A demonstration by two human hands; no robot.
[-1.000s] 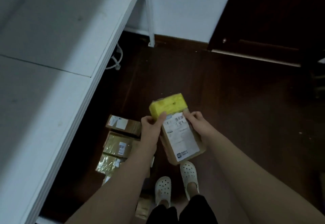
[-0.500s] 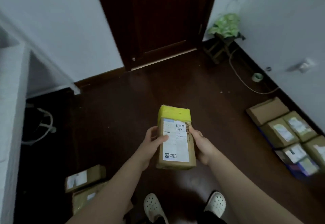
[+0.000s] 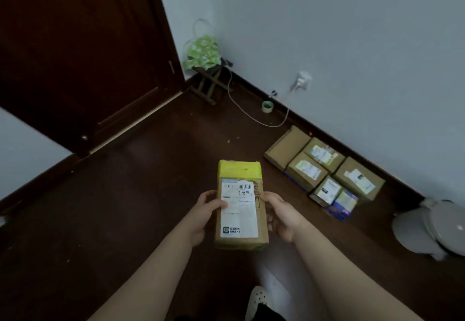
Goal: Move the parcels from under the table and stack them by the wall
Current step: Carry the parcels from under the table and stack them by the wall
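Partway along, both the left hand [image 3: 205, 216] and right hand [image 3: 283, 216] are gripping one parcel [image 3: 240, 206], fingers wrapped around its sides, while several stacked parcels [image 3: 324, 169] are already sitting by the wall [image 3: 352, 43].

The parcel [image 3: 240, 204] between the left hand [image 3: 205, 213] and the right hand [image 3: 280, 216] is brown cardboard with a yellow tape band across its far end and a white label printed in black, carrying a barcode and a dark green square logo. Beyond the right hand, the parcels by the wall [image 3: 324, 169] are brown with white and pale green labels, and one low item [image 3: 343, 203] among them is blue. The floor [image 3: 125, 207] is dark brown, the door [image 3: 83, 51] dark reddish brown, the wall [image 3: 352, 43] pale grey-blue, the bag [image 3: 202, 52] in the corner light green and white, and the tape roll [image 3: 267, 106] pale green.
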